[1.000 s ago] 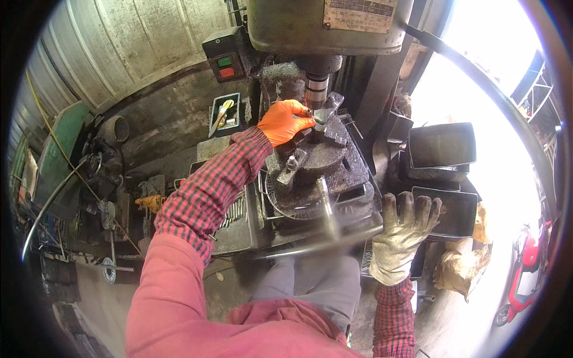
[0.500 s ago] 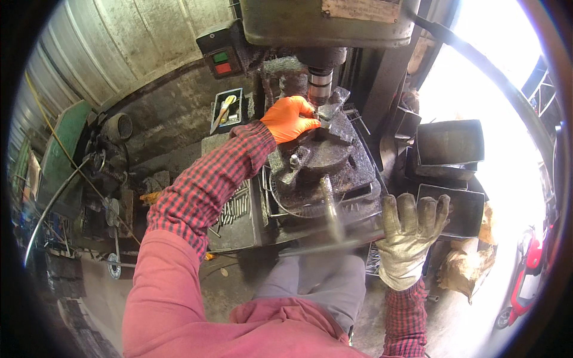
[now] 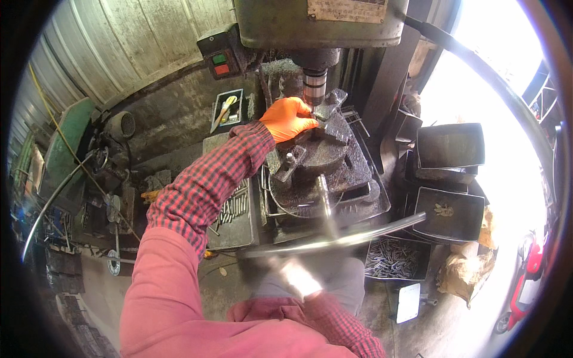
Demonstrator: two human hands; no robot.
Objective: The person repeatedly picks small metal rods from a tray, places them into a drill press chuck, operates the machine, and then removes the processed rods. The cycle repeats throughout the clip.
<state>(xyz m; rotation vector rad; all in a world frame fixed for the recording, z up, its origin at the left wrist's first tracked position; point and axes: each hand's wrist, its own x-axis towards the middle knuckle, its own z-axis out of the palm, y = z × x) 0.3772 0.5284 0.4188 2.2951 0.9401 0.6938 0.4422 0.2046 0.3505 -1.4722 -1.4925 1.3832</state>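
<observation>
My left hand (image 3: 287, 119), in an orange glove, is closed with its fingertips at the jaws of a drill press vise (image 3: 317, 156). Whatever the fingers pinch is too small and covered to make out. Directly above them is the drill chuck (image 3: 314, 86). The vise screw (image 3: 325, 197) points toward me and carries a long metal handle bar (image 3: 370, 234), blurred and lying crosswise. My right hand (image 3: 298, 277), in a pale work glove, is near the left part of that bar. Motion smears its fingers, so its grip and contact with the bar cannot be told.
Left of the vise, a tray (image 3: 236, 240) holds several short metal pins. A bin (image 3: 425, 262) of similar pins is at right, below stacked dark bins (image 3: 450, 145). A switch box (image 3: 219, 59) with green and red buttons and a small box (image 3: 227, 110) stand at the back.
My right hand has swung from the far right to the left, below the vise. The handle bar has turned and now slants differently. My left hand stays at the jaws.
</observation>
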